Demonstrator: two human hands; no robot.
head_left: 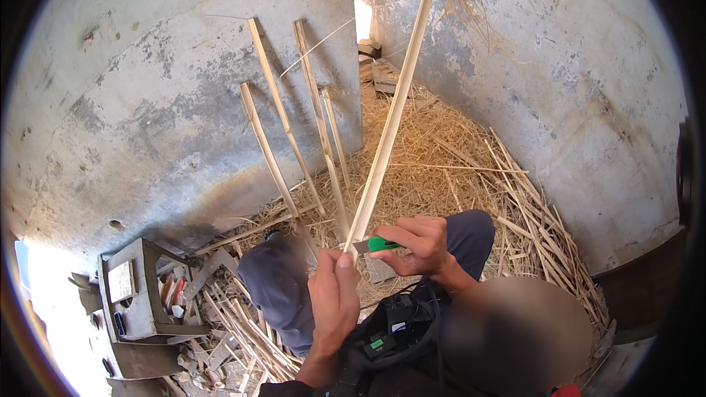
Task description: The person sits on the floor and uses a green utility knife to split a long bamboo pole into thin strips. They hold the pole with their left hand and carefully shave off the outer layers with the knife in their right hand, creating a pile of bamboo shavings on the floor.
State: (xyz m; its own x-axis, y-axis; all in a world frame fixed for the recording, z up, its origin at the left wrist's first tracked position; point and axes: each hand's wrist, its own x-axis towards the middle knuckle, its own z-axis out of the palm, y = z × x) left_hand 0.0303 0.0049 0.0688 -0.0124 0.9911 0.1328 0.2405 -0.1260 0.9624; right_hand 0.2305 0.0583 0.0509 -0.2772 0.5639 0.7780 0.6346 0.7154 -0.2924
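Two grey walls [169,103] meet at a corner, and straw [448,169] heaps across the floor at their foot, thickest along the right wall. Four pale cane strips [283,114] lean against the left wall, their feet in the straw near the corner. A longer cane [390,125] rises from the person's lap up past the top edge; it is light yellow, straight, smooth and narrow, with a frayed tuft of fibre near its upper end. A grey stool [132,294] stands at the floor's lower left among cut strips. The left hand [334,301] is clamped round the cane's lower end, thumb up. The right hand [415,246] is closed on a green-handled knife [375,244], whose blade meets the cane just above the left thumb. Both hands sit over the knees, in dark trousers.
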